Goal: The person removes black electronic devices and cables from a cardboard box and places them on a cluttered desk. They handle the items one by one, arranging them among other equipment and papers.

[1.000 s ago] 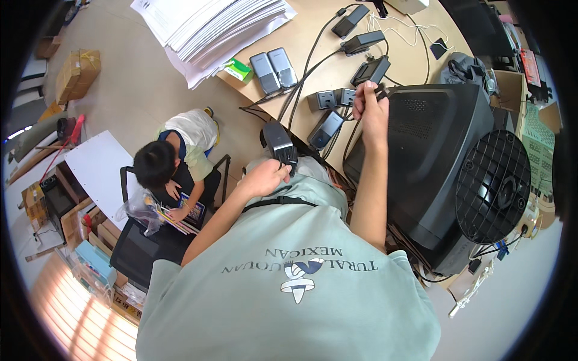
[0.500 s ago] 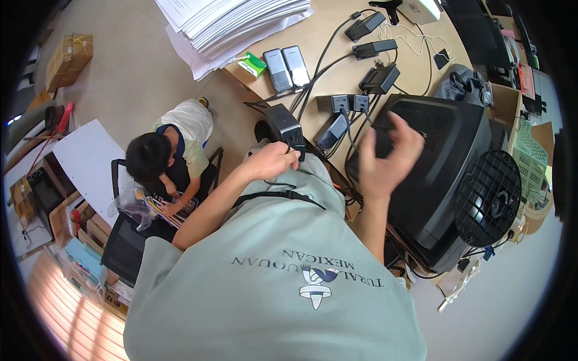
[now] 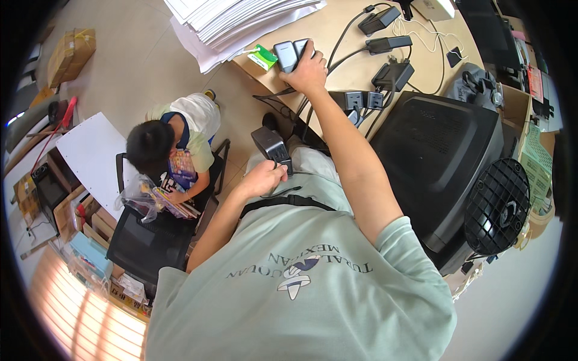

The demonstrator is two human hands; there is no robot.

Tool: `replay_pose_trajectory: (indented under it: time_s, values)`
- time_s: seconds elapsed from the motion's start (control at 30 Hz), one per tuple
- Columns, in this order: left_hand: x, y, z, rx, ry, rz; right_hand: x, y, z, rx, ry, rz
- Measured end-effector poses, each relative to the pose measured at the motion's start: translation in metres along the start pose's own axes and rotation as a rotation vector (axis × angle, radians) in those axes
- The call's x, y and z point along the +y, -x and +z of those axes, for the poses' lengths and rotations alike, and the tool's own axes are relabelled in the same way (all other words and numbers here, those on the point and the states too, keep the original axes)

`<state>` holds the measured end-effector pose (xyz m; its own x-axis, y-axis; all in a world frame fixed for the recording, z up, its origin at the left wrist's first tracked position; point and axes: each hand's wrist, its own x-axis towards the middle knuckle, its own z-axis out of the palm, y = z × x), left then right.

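My left hand (image 3: 265, 179) is closed in a pinch on a thin black cable (image 3: 282, 191) at the ported end of a black power block (image 3: 272, 143). That block lies at my lap, and a loose cable end hangs below my fingers. My right hand (image 3: 308, 73) reaches across to the table's near left corner, its thumb and fingers around two silver-grey power banks (image 3: 285, 55) lying side by side. The palm and fingers partly hide the right one. A green and white small packet (image 3: 262, 57) lies just left of them.
Black adapters (image 3: 392, 74) and tangled cables spread over the table (image 3: 355, 63). A black monitor-like casing (image 3: 433, 162) and a round grille (image 3: 497, 206) stand at right, stacked papers (image 3: 235, 27) at the far left. A child (image 3: 186, 138) sits left with books, beside a chair (image 3: 147, 243).
My right hand has moved from above the black casing out to the power banks and closed around them. My left hand stays at the black power block. The child has lifted a book.
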<state>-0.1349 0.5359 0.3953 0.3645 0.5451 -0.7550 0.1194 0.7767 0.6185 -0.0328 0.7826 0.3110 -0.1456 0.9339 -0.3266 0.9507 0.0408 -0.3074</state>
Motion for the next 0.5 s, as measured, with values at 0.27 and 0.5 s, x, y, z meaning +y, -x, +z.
replay_pose_trajectory:
  time_s: [0.27,0.5]
  values:
    - [-0.011,0.005,-0.025,0.069,0.101,-0.009,0.009,0.017,-0.015,-0.145,0.12,0.027]
    - [-0.002,-0.007,-0.049,0.129,0.137,0.037,0.072,-0.021,-0.006,-0.175,-0.037,-0.138]
